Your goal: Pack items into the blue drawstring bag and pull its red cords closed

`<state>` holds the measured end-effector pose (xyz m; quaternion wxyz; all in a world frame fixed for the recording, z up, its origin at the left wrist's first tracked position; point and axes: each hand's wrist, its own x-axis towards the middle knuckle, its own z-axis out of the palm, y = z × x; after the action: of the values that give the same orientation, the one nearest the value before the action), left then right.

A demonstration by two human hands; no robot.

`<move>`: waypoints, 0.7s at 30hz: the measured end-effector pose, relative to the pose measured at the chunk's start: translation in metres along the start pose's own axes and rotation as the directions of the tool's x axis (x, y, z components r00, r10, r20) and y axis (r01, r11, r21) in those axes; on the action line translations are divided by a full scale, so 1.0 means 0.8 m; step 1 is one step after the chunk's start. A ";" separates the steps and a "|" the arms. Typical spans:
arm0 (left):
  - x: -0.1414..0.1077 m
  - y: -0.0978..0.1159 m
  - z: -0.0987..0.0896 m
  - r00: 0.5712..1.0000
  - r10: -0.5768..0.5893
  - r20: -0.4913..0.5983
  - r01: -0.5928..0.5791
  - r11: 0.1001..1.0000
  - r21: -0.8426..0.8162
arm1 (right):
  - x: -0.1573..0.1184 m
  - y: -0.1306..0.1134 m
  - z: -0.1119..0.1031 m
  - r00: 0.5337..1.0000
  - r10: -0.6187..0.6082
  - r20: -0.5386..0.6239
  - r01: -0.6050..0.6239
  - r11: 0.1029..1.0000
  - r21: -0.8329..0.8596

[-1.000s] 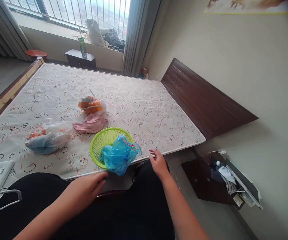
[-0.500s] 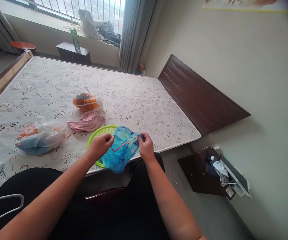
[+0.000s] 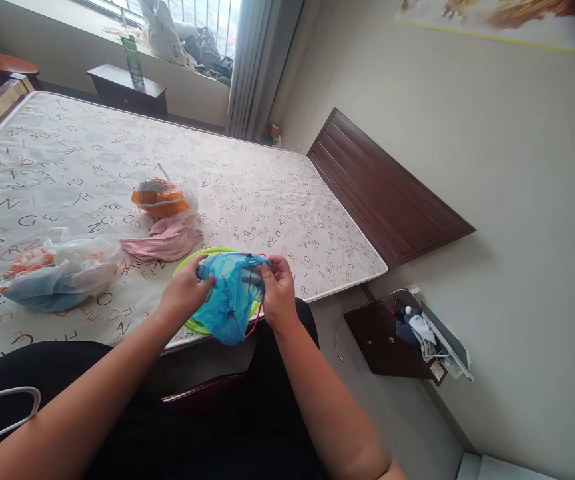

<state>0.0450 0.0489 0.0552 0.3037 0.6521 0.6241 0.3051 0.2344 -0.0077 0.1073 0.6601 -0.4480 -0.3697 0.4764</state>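
A thin, see-through blue plastic bag (image 3: 227, 310) hangs between my two hands, its upper edge spread sideways. My left hand (image 3: 186, 288) pinches the left side of that edge. On the other side, my right hand (image 3: 279, 288) has its thumb and fingers closed on the bag. A red drawstring (image 3: 256, 320) dangles below my right hand. Behind and under the bag sits a lime-green plastic basket (image 3: 194, 325) at the mattress edge, largely hidden by it. Close by on the left lies a crumpled pink cloth (image 3: 164, 240).
The lettered mattress (image 3: 247, 180) also bears a clear bag with orange contents (image 3: 162, 198) and a white plastic bag (image 3: 62, 273). A white wire handle or hanger (image 3: 4, 400) crosses my left thigh. Right of the bed stands a cluttered dark nightstand (image 3: 382, 340).
My left hand has gone from beside the bag to gripping its edge, and the edge is now drawn wider. The red string has shifted from the bag's front to below my right hand.
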 end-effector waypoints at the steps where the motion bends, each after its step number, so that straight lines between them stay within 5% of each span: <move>1: 0.007 -0.011 -0.005 0.999 -0.044 -0.020 0.042 0.997 -0.059 | 0.002 -0.006 0.003 1.000 -0.014 0.014 0.014 1.000 -0.002; 5: 0.025 -0.039 -0.034 0.982 -0.085 -0.169 0.028 0.950 -0.312 | 0.014 -0.026 0.005 0.995 -0.098 -0.022 0.097 0.994 -0.049; 8: 0.018 -0.040 -0.052 0.938 0.007 -0.346 -0.112 0.952 -0.284 | 0.024 -0.030 0.002 0.984 -0.142 -0.106 0.130 0.985 -0.116; 10: 0.004 -0.035 -0.059 0.836 0.194 -0.513 -0.294 0.948 -0.121 | 0.028 -0.025 0.000 0.976 -0.161 -0.148 0.133 0.974 -0.185; 12: -0.012 -0.030 -0.057 0.680 0.481 -0.553 -0.535 0.841 0.073 | 0.028 -0.015 0.000 0.978 -0.146 -0.152 0.105 0.962 -0.252; 14: -0.024 -0.026 -0.048 0.566 0.741 -0.360 -0.747 0.646 0.155 | 0.026 -0.003 -0.002 0.982 -0.119 -0.147 0.067 0.945 -0.320; 15: -0.028 -0.026 -0.040 0.549 0.811 -0.200 -0.803 0.579 0.144 | 0.025 0.003 -0.004 0.983 -0.111 -0.147 0.052 0.933 -0.357; 16: -0.029 -0.027 -0.033 0.570 0.821 -0.029 -0.813 0.568 0.126 | 0.024 0.009 -0.008 0.983 -0.108 -0.151 0.040 0.919 -0.392; 18: -0.025 -0.032 -0.020 0.703 0.663 0.259 -0.709 0.685 0.169 | 0.024 0.018 -0.019 0.981 -0.101 -0.167 0.016 0.895 -0.446; 21: -0.010 -0.042 -0.017 0.891 0.246 0.382 -0.401 0.821 0.406 | 0.029 0.025 -0.043 0.980 -0.013 -0.199 -0.081 0.886 -0.457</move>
<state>0.0128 0.0423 0.0378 0.1726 0.8435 0.5018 0.0837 0.2664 0.0090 0.0788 0.5590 -0.6437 -0.3974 0.3395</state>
